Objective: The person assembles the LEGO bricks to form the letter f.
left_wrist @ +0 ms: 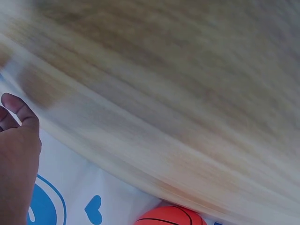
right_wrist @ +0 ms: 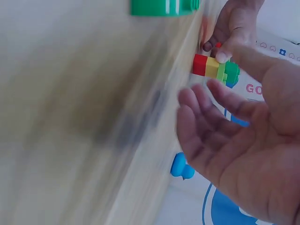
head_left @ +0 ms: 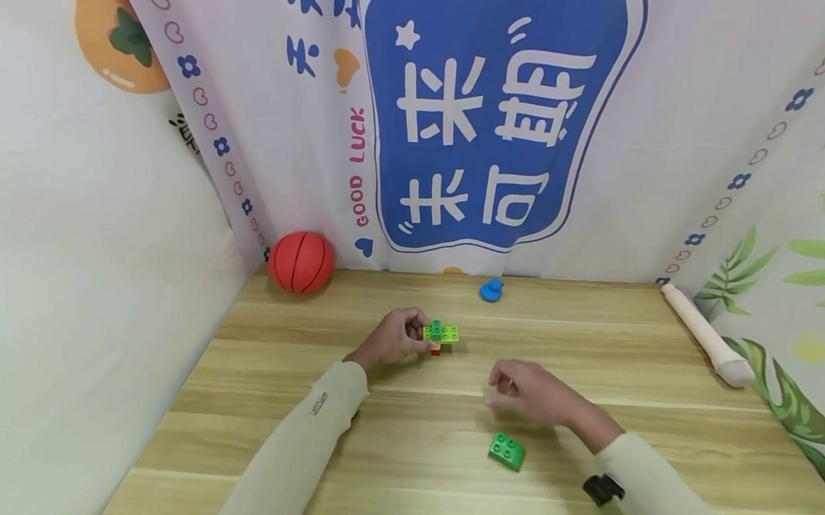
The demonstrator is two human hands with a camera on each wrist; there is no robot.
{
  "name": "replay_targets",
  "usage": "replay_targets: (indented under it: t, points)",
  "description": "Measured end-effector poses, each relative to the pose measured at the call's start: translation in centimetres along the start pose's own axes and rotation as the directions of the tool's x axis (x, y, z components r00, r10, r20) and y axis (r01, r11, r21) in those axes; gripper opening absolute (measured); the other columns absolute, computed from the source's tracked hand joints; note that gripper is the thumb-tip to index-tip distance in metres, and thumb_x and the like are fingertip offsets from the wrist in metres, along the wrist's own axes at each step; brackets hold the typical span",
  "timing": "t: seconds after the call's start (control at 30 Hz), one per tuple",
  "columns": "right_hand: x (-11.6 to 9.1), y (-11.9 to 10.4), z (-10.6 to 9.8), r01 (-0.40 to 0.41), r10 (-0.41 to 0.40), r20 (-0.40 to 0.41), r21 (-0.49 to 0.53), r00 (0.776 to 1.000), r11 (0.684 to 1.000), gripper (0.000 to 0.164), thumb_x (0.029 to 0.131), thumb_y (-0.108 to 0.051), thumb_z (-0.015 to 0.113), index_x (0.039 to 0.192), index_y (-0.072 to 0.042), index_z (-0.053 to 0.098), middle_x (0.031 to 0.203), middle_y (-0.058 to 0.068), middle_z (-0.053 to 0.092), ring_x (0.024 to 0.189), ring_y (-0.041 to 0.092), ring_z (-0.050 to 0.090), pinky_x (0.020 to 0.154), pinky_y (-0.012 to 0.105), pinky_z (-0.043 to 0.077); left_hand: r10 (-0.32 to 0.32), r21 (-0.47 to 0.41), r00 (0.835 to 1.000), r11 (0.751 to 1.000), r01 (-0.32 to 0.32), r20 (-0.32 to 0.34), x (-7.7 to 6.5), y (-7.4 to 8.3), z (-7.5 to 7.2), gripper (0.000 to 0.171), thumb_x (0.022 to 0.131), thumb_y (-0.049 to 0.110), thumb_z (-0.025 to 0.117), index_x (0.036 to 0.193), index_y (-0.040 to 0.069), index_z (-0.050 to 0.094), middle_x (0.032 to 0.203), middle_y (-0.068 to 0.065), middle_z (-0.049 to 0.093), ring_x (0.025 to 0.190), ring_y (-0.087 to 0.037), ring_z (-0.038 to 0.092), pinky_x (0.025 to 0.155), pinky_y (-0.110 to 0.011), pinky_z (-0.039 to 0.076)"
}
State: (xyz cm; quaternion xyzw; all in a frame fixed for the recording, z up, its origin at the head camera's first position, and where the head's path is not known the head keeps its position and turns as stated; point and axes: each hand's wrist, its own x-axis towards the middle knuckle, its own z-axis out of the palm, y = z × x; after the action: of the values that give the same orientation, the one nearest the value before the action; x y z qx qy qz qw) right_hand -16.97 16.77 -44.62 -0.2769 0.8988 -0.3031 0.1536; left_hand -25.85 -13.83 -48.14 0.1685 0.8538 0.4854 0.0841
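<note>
My left hand (head_left: 394,338) holds a small stack of toy building bricks (head_left: 450,333) between thumb and fingers near the middle of the table. In the right wrist view the brick stack (right_wrist: 212,67) shows red at its base, then yellow, lime green and darker green, with the left thumb on its side. My right hand (head_left: 532,390) hovers to the right and nearer to me, fingers loosely bent and holding nothing. Just below it in the head view, a loose green brick (head_left: 507,451) with a sloped end lies studs up. The left wrist view catches only part of the left hand (left_wrist: 18,154).
A red toy basketball (head_left: 302,262) sits in the back left corner of the wooden table (head_left: 366,467). Near the back edge is a blue toy duck (head_left: 491,290). Along the right edge lies a pale rod (head_left: 699,326) with a thicker end. Printed cloth hangs around the table.
</note>
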Motion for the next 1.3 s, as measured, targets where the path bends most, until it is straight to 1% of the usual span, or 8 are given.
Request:
replay_targets:
  t: [0.13,0.23,0.4,0.53,0.77,0.93,1.1,1.3]
  points:
    - [-2.4,0.2,0.5,0.033,-0.047,0.144,0.094,0.988,0.995,0.037,0.102,-0.036,0.075,0.116,-0.004,0.065,0.102,0.002,0.068,0.090,0.008,0.061,0.078,0.024,0.054,-0.003,-0.003,1.000,1.000,0.003,-0.002,-0.1,0.0,0.0,0.028,0.091,0.010,0.087,0.114,0.010,0.072,0.099,-0.005,0.062,0.091,-0.017,0.056,0.076,-0.023,0.048]
    - [-3.6,-0.2,1.2,0.040,-0.066,0.189,0.135,0.980,0.990,0.039,0.097,-0.035,0.081,0.116,-0.005,0.064,0.100,0.001,0.064,0.088,0.007,0.058,0.076,0.022,0.052,0.001,0.007,1.000,1.000,-0.001,-0.005,0.0,-0.1,0.0,0.028,0.091,0.010,0.086,0.115,0.010,0.072,0.099,-0.004,0.062,0.091,-0.017,0.056,0.077,-0.023,0.049]
    - [-4.4,-1.0,2.4,0.036,-0.049,0.187,0.069,0.981,0.997,0.045,0.087,-0.036,0.091,0.115,-0.012,0.064,0.100,-0.004,0.061,0.088,0.004,0.054,0.076,0.022,0.049,0.007,0.010,1.000,1.000,-0.007,-0.011,0.0,-0.1,0.1,0.027,0.091,0.010,0.087,0.114,0.010,0.071,0.098,-0.004,0.063,0.091,-0.017,0.056,0.076,-0.022,0.049]
    - [-4.6,-1.2,3.1,0.024,-0.023,0.174,-0.001,0.984,1.000,0.041,0.087,-0.032,0.091,0.112,-0.017,0.063,0.100,-0.007,0.059,0.088,0.003,0.052,0.075,0.022,0.048,0.008,0.003,1.000,1.000,-0.008,-0.007,0.0,-0.2,0.1,0.028,0.091,0.010,0.087,0.114,0.009,0.072,0.098,-0.005,0.063,0.090,-0.017,0.056,0.076,-0.022,0.048]
    - [-4.5,-1.2,2.9,0.025,-0.021,0.163,-0.025,0.986,0.999,0.038,0.089,-0.029,0.089,0.118,-0.015,0.067,0.106,-0.006,0.062,0.093,0.004,0.055,0.078,0.024,0.050,0.020,0.012,1.000,1.000,-0.020,-0.007,0.1,-0.2,0.1,0.028,0.091,0.010,0.087,0.114,0.009,0.072,0.098,-0.005,0.063,0.089,-0.017,0.056,0.075,-0.022,0.048]
    - [-3.4,-1.4,1.7,0.003,0.005,0.122,-0.068,0.993,0.998,0.036,0.090,-0.024,0.087,0.119,-0.014,0.068,0.108,-0.005,0.066,0.096,0.008,0.059,0.081,0.026,0.054,0.029,0.003,1.000,1.000,-0.029,0.003,0.2,-0.1,0.1,0.028,0.090,0.011,0.087,0.114,0.008,0.072,0.099,-0.006,0.063,0.089,-0.017,0.056,0.075,-0.022,0.048]
    - [-0.6,-2.0,-1.3,-0.025,0.027,0.036,-0.069,0.999,0.997,0.029,0.091,-0.016,0.085,0.114,-0.012,0.069,0.104,-0.003,0.069,0.096,0.012,0.063,0.082,0.029,0.057,0.024,0.000,1.000,1.000,-0.024,0.003,0.2,0.0,0.1,0.027,0.091,0.012,0.087,0.113,0.009,0.072,0.099,-0.006,0.063,0.090,-0.017,0.055,0.076,-0.022,0.048]
    - [3.7,-2.8,-4.8,0.039,-0.049,-0.137,-0.072,0.989,0.997,0.026,0.094,-0.011,0.082,0.117,-0.008,0.071,0.105,0.002,0.072,0.100,0.019,0.067,0.090,0.044,0.061,0.011,0.008,1.000,1.000,-0.011,-0.004,0.1,0.1,0.1,0.027,0.091,0.011,0.087,0.113,0.009,0.072,0.099,-0.006,0.063,0.090,-0.017,0.056,0.076,-0.022,0.048]
